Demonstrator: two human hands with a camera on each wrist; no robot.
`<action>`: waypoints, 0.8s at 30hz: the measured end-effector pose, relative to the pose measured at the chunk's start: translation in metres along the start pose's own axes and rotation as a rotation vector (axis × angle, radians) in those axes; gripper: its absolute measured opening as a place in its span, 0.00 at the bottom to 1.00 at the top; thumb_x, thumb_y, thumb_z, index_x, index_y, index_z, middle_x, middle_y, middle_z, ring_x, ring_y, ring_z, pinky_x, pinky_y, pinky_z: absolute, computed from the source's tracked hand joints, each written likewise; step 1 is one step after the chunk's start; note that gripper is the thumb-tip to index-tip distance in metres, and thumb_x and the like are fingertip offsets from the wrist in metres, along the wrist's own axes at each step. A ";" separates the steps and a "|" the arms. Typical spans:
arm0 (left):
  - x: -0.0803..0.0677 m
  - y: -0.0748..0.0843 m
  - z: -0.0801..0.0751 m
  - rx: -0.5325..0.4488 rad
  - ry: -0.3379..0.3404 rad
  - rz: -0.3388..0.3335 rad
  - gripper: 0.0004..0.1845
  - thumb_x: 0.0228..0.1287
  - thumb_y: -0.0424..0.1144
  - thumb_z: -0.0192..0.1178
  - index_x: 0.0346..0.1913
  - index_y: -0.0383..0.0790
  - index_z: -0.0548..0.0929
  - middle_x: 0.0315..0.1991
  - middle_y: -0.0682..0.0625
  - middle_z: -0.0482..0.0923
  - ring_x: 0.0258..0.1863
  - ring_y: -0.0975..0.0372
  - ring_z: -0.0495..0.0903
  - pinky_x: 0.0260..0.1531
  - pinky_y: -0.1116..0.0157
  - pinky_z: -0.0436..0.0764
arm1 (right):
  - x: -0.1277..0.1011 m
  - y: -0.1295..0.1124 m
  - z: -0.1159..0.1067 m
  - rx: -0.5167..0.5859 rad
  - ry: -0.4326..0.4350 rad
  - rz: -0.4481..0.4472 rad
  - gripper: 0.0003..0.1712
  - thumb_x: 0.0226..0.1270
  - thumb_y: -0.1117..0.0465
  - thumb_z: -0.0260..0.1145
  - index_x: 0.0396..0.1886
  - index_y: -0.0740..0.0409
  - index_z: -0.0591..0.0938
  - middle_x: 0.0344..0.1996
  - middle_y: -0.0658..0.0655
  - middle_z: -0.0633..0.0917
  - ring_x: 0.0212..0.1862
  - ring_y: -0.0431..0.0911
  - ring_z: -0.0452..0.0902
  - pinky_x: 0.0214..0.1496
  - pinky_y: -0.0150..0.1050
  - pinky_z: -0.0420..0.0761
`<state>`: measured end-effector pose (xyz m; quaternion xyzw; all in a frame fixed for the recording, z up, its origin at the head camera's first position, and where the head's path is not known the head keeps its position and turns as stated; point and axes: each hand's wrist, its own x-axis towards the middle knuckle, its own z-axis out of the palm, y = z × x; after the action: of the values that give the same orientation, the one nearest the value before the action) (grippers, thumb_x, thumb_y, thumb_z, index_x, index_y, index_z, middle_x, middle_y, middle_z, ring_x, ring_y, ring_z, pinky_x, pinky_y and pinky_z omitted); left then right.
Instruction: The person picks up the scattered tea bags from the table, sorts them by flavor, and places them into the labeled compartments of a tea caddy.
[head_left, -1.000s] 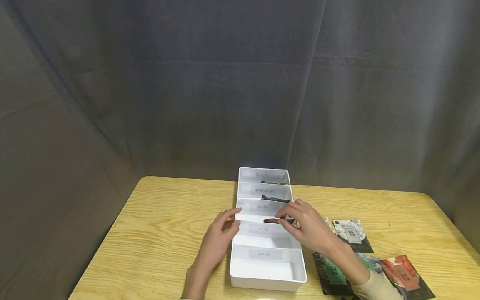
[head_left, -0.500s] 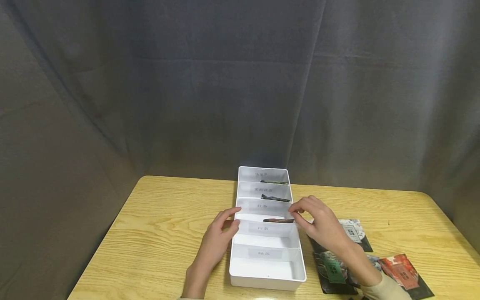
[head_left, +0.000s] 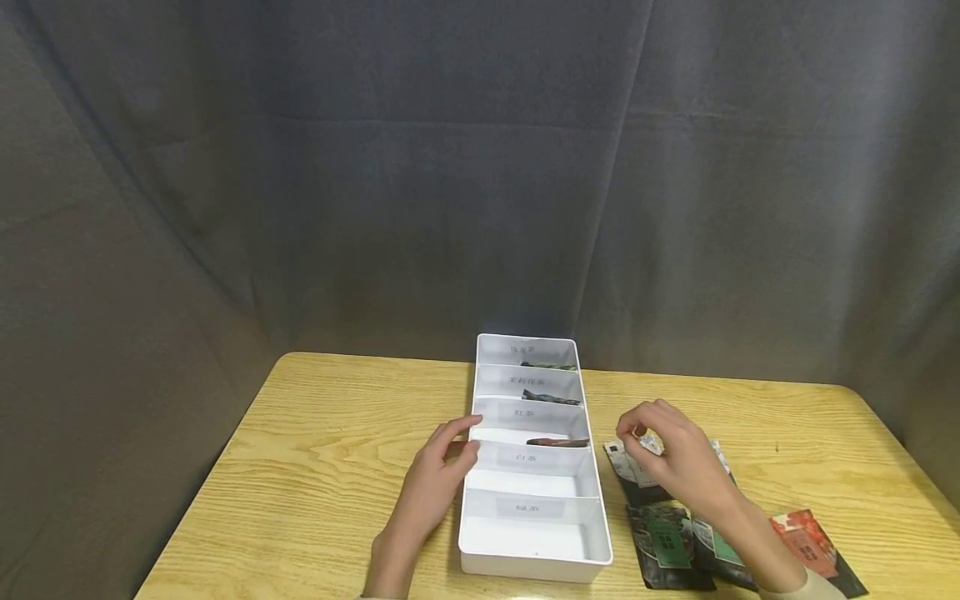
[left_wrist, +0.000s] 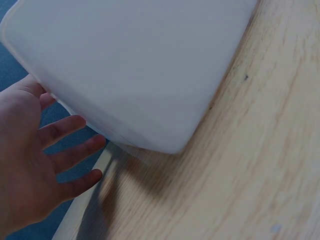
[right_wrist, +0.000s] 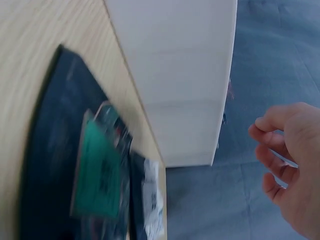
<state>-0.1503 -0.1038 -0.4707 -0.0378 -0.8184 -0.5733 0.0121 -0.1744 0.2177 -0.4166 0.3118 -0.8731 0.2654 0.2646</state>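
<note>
A long white box (head_left: 536, 568) with a row of labelled compartments stands on the table. My left hand (head_left: 431, 483) is at its left side, fingertips right at the rim; in the left wrist view its fingers are spread beside the box's wall (left_wrist: 130, 60). A dark red sachet (head_left: 557, 442) lies in the middle compartment. The two compartments behind it hold a dark sachet (head_left: 551, 397) and a green one (head_left: 550, 366). My right hand (head_left: 686, 462), loosely curled with nothing in it, hovers to the right of the box, over white-patterned sachets (head_left: 621, 463).
Two green-labelled sachets (head_left: 670, 542) lie close together right of the box, below the right hand. A red sachet (head_left: 813, 542) lies farther right, partly behind the forearm. A grey curtain (head_left: 420, 208) hangs behind the wooden table (head_left: 322, 433).
My right hand has let go of the dark red sachet in the middle compartment and moved right, out over the sachets on the table. The left hand has stayed in place.
</note>
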 end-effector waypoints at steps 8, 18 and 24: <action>0.000 -0.001 0.000 0.010 0.002 -0.009 0.20 0.73 0.52 0.55 0.65 0.63 0.75 0.65 0.55 0.73 0.58 0.57 0.79 0.56 0.53 0.80 | -0.029 0.018 -0.022 -0.103 -0.032 0.076 0.21 0.50 0.74 0.74 0.32 0.43 0.80 0.30 0.37 0.79 0.33 0.34 0.72 0.35 0.22 0.69; 0.000 -0.001 0.000 0.015 0.006 -0.013 0.19 0.73 0.53 0.55 0.64 0.67 0.75 0.65 0.56 0.74 0.58 0.57 0.79 0.56 0.53 0.80 | -0.057 0.039 -0.049 -0.224 -0.032 0.250 0.18 0.52 0.72 0.74 0.32 0.44 0.80 0.28 0.40 0.79 0.32 0.31 0.69 0.29 0.32 0.68; 0.000 -0.001 0.000 0.015 0.003 -0.006 0.19 0.73 0.53 0.55 0.65 0.66 0.75 0.65 0.56 0.74 0.58 0.58 0.79 0.56 0.53 0.80 | -0.068 0.052 -0.059 -0.235 -0.047 0.336 0.15 0.55 0.70 0.73 0.34 0.47 0.81 0.28 0.44 0.80 0.31 0.29 0.67 0.27 0.30 0.65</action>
<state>-0.1505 -0.1044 -0.4714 -0.0342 -0.8228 -0.5672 0.0121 -0.1468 0.3167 -0.4321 0.1349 -0.9436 0.1949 0.2309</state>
